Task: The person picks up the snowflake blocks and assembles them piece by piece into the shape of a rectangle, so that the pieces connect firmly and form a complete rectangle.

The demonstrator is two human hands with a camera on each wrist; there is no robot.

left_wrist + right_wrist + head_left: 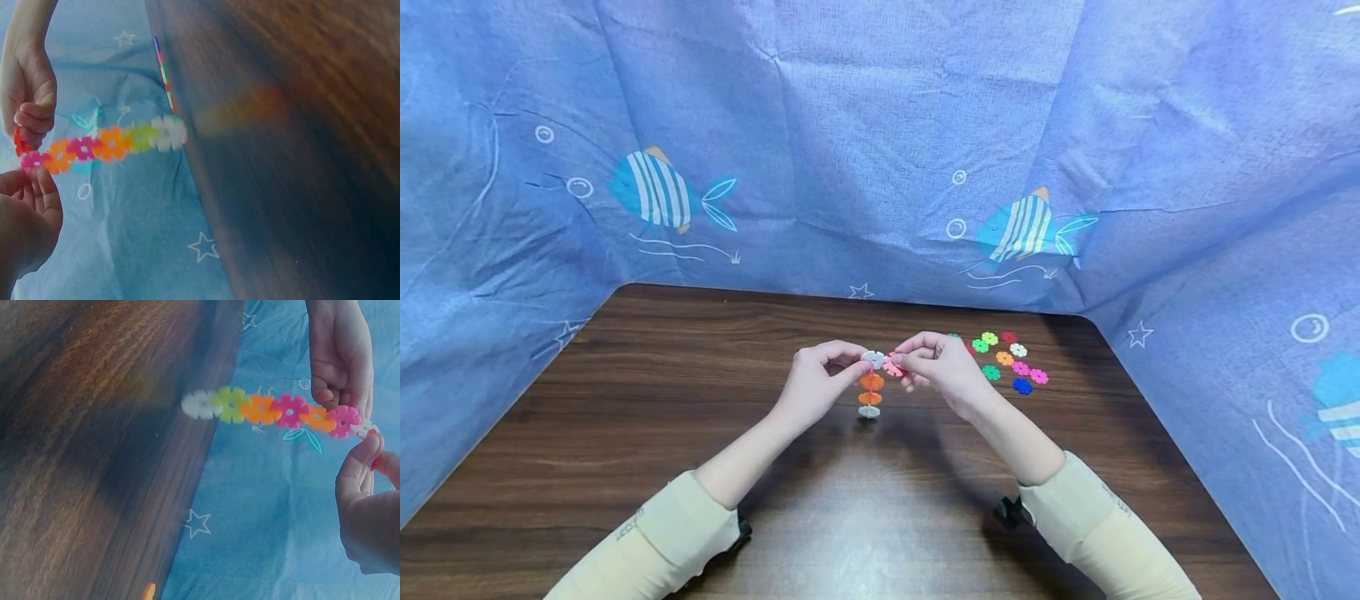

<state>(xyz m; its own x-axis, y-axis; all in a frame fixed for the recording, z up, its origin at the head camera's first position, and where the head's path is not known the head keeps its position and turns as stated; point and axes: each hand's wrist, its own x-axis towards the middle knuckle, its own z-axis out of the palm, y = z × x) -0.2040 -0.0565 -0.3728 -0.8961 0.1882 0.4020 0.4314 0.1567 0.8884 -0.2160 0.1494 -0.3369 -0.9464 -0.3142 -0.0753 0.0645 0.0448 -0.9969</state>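
Observation:
A chain of interlocked flower-shaped plastic discs (289,411) hangs straight down in front of me, in pink, orange, yellow-green and white. At its top my left hand (815,385) pinches the chain by the white disc (873,359). A red-pink disc (892,365) is pinched between thumb and fingers of my right hand (951,372). It meets the white disc's right edge; whether the two are joined I cannot tell. The white disc at the chain's lower end (169,133) is over the table, and fingers partly cover the top joint.
Several loose flower discs (1004,358) in mixed colours lie on the dark wooden table (700,375), behind and right of my right hand. A blue cloth (865,167) printed with fish stands around the table's back and sides.

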